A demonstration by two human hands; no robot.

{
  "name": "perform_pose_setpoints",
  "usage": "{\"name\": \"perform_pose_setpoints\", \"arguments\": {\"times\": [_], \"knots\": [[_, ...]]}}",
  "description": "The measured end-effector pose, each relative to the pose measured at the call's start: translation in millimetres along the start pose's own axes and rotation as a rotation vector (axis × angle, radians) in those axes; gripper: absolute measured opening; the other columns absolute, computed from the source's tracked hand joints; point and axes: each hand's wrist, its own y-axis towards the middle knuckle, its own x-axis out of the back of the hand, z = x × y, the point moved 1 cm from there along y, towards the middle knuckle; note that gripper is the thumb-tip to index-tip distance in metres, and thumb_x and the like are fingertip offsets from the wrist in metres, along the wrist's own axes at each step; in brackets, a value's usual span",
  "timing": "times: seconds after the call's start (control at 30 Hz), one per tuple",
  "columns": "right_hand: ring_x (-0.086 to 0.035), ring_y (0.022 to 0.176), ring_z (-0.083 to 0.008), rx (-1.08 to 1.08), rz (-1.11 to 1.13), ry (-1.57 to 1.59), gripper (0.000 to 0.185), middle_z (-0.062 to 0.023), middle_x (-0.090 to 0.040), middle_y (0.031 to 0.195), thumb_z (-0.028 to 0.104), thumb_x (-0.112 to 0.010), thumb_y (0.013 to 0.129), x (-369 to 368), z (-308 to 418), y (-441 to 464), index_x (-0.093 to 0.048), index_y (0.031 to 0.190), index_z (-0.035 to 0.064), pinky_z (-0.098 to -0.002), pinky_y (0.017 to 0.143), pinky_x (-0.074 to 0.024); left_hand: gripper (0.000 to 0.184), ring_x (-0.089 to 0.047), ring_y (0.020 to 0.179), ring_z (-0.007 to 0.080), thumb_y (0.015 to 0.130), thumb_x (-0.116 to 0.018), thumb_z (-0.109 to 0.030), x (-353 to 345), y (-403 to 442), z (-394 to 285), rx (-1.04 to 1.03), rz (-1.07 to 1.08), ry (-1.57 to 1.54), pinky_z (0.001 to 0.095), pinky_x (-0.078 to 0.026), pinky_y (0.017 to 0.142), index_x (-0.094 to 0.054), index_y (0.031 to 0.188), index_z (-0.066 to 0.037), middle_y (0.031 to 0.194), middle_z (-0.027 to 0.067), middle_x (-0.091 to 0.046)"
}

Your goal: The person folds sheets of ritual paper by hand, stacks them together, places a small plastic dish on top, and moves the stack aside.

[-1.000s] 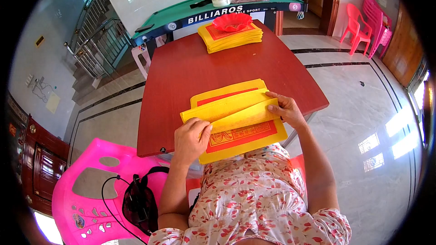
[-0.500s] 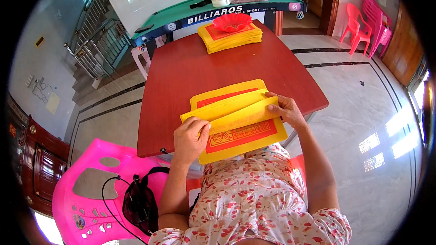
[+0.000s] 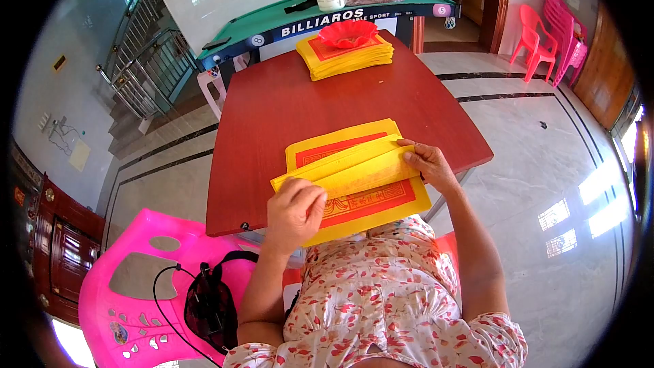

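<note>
A yellow paper sheet (image 3: 364, 170), folded lengthwise into a long strip, slants over a small pile of yellow sheets with red printed panels (image 3: 402, 210). My left hand (image 3: 294, 210) is closed at the strip's left end, its curled fingers pressed on the fold. At the other end, my right hand (image 3: 430, 165) grips the strip between thumb and fingers. Both hands hold it just above the near edge of the table, and the printed sheets underneath are partly covered.
On the dark red table (image 3: 306, 102), a thick stack of yellow paper (image 3: 347, 61) stands at the far side with a red scalloped dish (image 3: 347, 35) on top. A billiard table (image 3: 272, 24) is behind. A pink chair (image 3: 129, 245) holding a black bag (image 3: 208, 307) is at left.
My left hand has shifted slightly right and curled over the strip's left end. The strip's near flap now lies flatter against the fold. My right hand has barely moved.
</note>
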Motion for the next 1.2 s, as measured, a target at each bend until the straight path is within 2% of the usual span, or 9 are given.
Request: {"name": "perform_pose_setpoints", "arguments": {"times": [0.07,0.2,0.23,0.3,0.33,0.4,0.6,0.83,1.2], "knots": [[-0.055,0.075,-0.0076,0.001,-0.002,0.006,0.032,-0.0047,-0.061,0.09,0.021,-0.053,0.092,-1.2,0.5,-0.3,-0.058,0.116,-0.0003,-0.0207,0.064,-0.0473,0.006,-0.059,0.074,0.0243,0.075,-0.064,-0.008,-6.3,-7.1,-1.4,0.133,0.269,-0.101,0.035,-0.048,0.064,-0.061,0.077,-0.003,0.08,0.008,-0.06],[-0.054,0.073,-0.0071,0.036,-0.003,-0.003,0.031,-0.0038,-0.06,0.088,0.02,-0.053,0.092,-0.7,-4.8,1.6,-0.059,0.114,-0.0002,-0.02,0.062,-0.0465,0.016,-0.059,0.079,0.0249,0.076,-0.064,-0.018,-22.5,-16.2,6.2,0.051,0.532,-0.088,0.0359,-0.048,0.071,-0.065,0.086,-0.005,0.085,0.0088,-0.061],[-0.054,0.073,-0.0071,0.036,-0.004,-0.003,0.031,-0.0038,-0.06,0.088,0.02,-0.053,0.092,-0.8,-4.8,1.7,-0.059,0.114,-0.0002,-0.02,0.062,-0.0465,0.016,-0.059,0.079,0.0249,0.076,-0.064,-0.018,-23.1,-16.6,6.8,0.05,0.532,-0.089,0.0359,-0.048,0.071,-0.065,0.086,-0.005,0.085,0.0088,-0.061],[-0.048,0.068,-0.0015,0.036,-0.019,-0.013,0.031,0.0028,-0.056,0.08,0.022,-0.054,0.091,-2.0,-4.7,1.7,-0.058,0.115,0.0017,-0.0171,0.056,-0.0428,0.028,-0.056,0.092,0.027,0.073,-0.068,-0.021,-24.8,-18.0,7.4,0.021,0.677,-0.062,0.0358,-0.046,0.082,-0.065,0.095,-0.005,0.095,0.0114,-0.06],[-0.048,0.068,-0.0015,0.035,-0.02,-0.011,0.031,0.0028,-0.056,0.08,0.022,-0.054,0.091,-1.7,-5.0,1.6,-0.058,0.115,0.0017,-0.0171,0.056,-0.0428,0.028,-0.056,0.092,0.027,0.073,-0.068,-0.021,-24.0,-17.5,6.5,0.021,0.678,-0.061,0.0358,-0.046,0.082,-0.065,0.095,-0.005,0.095,0.0114,-0.06],[-0.053,0.068,-0.0069,0.039,-0.019,-0.06,0.028,-0.0036,-0.06,0.085,0.019,-0.052,0.092,-0.5,-5.2,1.8,-0.059,0.112,-0.0006,-0.0197,0.057,-0.0452,0.038,-0.051,0.102,0.0286,0.07,-0.071,-0.025,-22.1,-15.9,3.7,0.084,0.771,-0.058,0.0369,-0.041,0.089,-0.064,0.102,-0.006,0.103,0.0121,-0.057],[-0.052,0.065,-0.0068,0.022,-0.033,-0.099,0.028,-0.0046,-0.06,0.083,0.019,-0.052,0.092,-0.7,-2.1,1.5,-0.06,0.11,-0.0008,-0.0197,0.054,-0.0439,0.049,-0.048,0.103,0.0278,0.066,-0.075,-0.029,-20.0,-14.6,-3.9,0.071,0.801,-0.006,0.0371,-0.04,0.09,-0.062,0.108,-0.008,0.108,0.011,-0.052],[-0.05,0.064,-0.0062,0.044,-0.041,-0.081,0.028,-0.0048,-0.06,0.083,0.019,-0.052,0.092,-1.4,-2.5,1.1,-0.061,0.109,-0.0011,-0.0201,0.054,-0.0433,0.048,-0.047,0.103,0.0275,0.065,-0.075,-0.025,-21.4,-15.6,-5.1,0.086,0.803,0.01,0.0367,-0.04,0.09,-0.062,0.109,-0.008,0.107,0.0106,-0.051],[-0.059,0.075,-0.01,-0.001,-0.027,-0.08,0.03,-0.0081,-0.063,0.092,0.02,-0.052,0.092,-2.9,6.3,-1.7,-0.059,0.113,0.0001,-0.0204,0.063,-0.0492,0.046,-0.047,0.102,0.0273,0.067,-0.073,-0.025,-22.4,-15.4,-5.1,0.069,0.807,0.037,0.0365,-0.04,0.09,-0.062,0.108,-0.008,0.107,0.0113,-0.051]]}}
